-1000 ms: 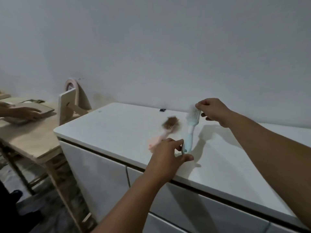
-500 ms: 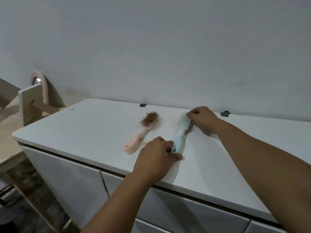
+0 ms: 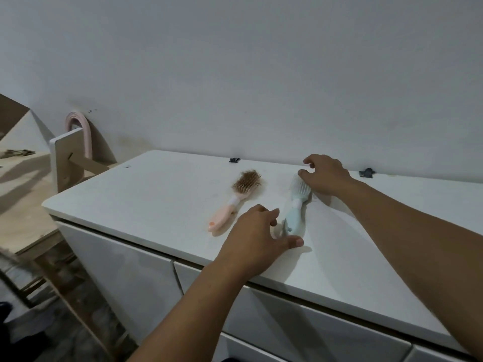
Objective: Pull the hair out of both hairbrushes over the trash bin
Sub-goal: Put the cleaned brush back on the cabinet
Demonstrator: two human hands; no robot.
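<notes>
Two hairbrushes lie on the white cabinet top [image 3: 146, 197]. The pink hairbrush [image 3: 235, 202] is on the left, its bristles matted with brown hair. The light blue hairbrush [image 3: 295, 207] lies to its right with pale, clean-looking bristles. My left hand [image 3: 258, 239] hovers at the blue handle's end, fingers spread, thumb on the cabinet top. My right hand [image 3: 326, 176] is at the blue brush's head, fingers apart, thumb near the bristles. Neither hand grips the brush. No trash bin is in view.
A wooden table [image 3: 23, 205] stands left of the cabinet, with a white-and-wood stand [image 3: 68, 158] and a pink arch-shaped thing [image 3: 78, 126] against the wall. Two small dark clips [image 3: 366, 173] sit at the cabinet's back edge. Cabinet doors are below.
The blue brush, held upright a second ago, now lies flat on the cabinet. Both hands have opened and let go of it. The view has shifted right.
</notes>
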